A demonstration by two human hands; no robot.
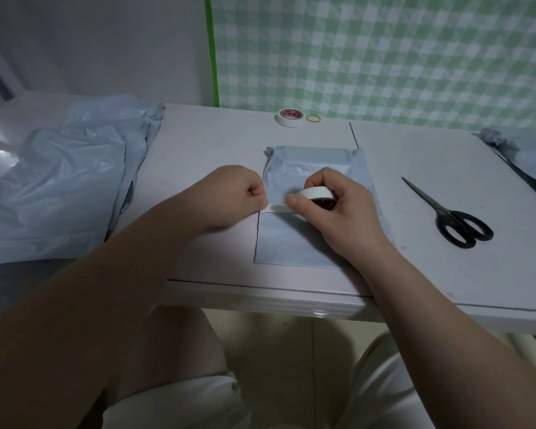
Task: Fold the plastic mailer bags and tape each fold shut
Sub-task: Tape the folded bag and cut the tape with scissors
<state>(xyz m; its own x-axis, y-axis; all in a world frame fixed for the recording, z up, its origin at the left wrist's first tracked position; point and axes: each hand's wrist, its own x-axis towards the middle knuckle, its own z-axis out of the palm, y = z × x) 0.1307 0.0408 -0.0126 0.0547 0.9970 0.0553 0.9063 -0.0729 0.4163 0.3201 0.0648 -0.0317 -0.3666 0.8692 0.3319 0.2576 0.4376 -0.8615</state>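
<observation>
Right hand [338, 212] gripping tape roll [317, 192], left hand [229, 196] pinching strip [277, 208]; spare roll [290, 117] label unreadable

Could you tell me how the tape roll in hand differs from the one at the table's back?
The held roll stands on edge in the right hand, over the mailer; the far roll lies flat on the table, untouched. The held roll has a strip pulled out to the left hand; the far roll has none. Both are white.
</observation>
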